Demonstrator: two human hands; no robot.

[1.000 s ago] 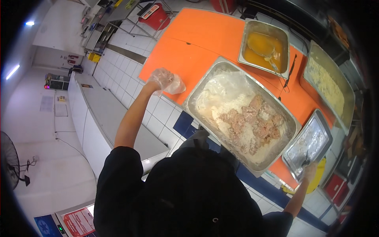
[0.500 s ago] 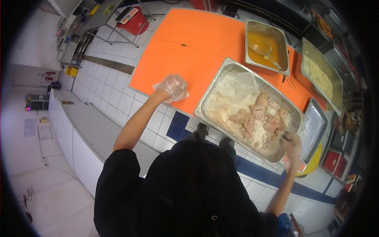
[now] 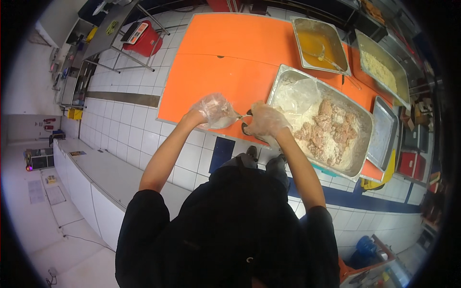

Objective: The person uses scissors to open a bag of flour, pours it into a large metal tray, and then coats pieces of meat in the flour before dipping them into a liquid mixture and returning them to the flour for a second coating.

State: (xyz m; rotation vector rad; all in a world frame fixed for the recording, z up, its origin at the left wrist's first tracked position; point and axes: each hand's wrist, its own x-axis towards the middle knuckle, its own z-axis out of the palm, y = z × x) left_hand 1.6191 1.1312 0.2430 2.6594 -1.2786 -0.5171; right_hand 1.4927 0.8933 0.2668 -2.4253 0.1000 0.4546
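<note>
Person's dark-clothed torso (image 3: 230, 225) fills the foreground. Left hand (image 3: 216, 110) and right hand (image 3: 265, 120), both in clear plastic gloves, meet at the near edge of the orange table (image 3: 230, 62), fingers pinching a small metal utensil (image 3: 244, 116) between them. Just right: large steel pan of floured meat pieces (image 3: 321, 125). Beyond it, steel pan of yellow liquid (image 3: 319, 45); right of that, pan of pale crumbs (image 3: 382, 69).

Bright orange tabletop (image 3: 225, 62), silver tray (image 3: 283, 84) of white flour with pale brown meat (image 3: 331, 129), clear gloves, white tiled floor (image 3: 129, 110) with a blue stripe.
</note>
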